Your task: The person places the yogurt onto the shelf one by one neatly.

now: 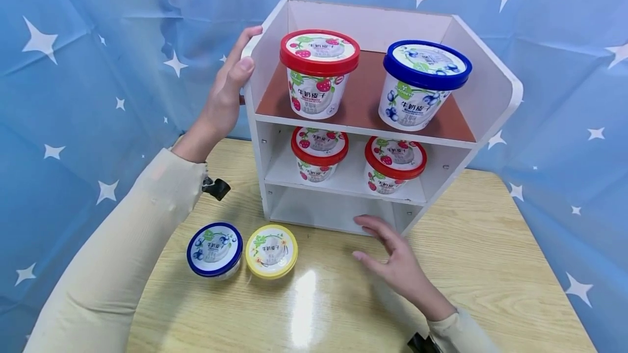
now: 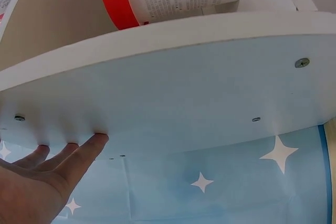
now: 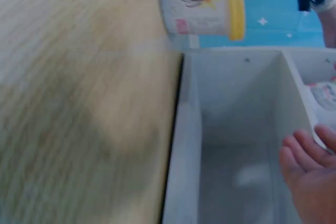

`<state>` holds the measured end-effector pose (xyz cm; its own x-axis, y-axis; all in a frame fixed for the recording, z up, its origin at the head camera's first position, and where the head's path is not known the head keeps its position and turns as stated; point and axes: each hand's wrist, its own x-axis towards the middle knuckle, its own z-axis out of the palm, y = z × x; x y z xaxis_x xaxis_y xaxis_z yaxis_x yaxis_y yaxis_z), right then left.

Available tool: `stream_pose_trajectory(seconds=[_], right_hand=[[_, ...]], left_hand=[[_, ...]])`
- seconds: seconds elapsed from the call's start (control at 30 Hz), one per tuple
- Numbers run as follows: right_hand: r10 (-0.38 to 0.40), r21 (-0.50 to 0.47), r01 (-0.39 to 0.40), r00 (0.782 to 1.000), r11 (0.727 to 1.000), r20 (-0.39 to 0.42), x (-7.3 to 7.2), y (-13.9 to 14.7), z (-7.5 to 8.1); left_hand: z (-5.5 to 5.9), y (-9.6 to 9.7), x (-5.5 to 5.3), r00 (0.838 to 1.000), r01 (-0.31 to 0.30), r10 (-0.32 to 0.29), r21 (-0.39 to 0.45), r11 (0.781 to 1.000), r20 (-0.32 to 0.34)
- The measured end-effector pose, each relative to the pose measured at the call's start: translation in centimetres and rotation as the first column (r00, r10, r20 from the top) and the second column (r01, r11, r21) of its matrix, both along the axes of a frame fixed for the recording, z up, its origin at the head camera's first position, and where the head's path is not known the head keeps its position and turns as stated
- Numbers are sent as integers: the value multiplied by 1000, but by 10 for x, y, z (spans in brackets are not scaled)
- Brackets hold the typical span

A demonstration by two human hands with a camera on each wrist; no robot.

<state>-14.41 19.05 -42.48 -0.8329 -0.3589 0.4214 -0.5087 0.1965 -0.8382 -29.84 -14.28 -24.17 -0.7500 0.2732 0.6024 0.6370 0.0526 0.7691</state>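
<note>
A small white shelf unit (image 1: 314, 210) stands on the table. My left hand (image 1: 227, 89) is at its left side panel, fingertips touching the outer face in the left wrist view and thumb by the front edge. My right hand (image 1: 397, 263) hovers before the lowest compartment, fingers parted and holding nothing. Two tubs stand on the brown top shelf: a red-lidded strawberry tub (image 1: 319, 72) at left and a blue-lidded blueberry tub (image 1: 424, 83) at right. Two more strawberry tubs, one left (image 1: 320, 151) and one right (image 1: 394, 162), sit on the middle shelf.
On the wooden table (image 1: 338, 320), left of the unit's front, stand a blueberry tub (image 1: 215, 249) and a yellow-lidded tub (image 1: 271, 251), side by side. A blue curtain (image 1: 98, 124) with white stars hangs behind and at both sides.
</note>
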Motion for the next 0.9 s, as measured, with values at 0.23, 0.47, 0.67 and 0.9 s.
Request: stream_pose_trajectory(seconds=[0.23,0.47,0.67,0.9], right_hand=[[65,161,-84,991,983,118,2,-30,6],[127,258,-185,966,948,227,-16,-51,-22],[174,281,-242,953,929,248,-21,-69,-30],[181,298,-269,940,916,290,-20,-83,-40]], left_hand=[[-1,-2,0,1000,0,0,-6,1000,2],[-1,-4,-1,1000,-7,7,-13,1000,-3],[0,-2,-1,1000,4,-4,-17,1000,-3],[-1,0,-2,1000,-1,1,-16,1000,-11]])
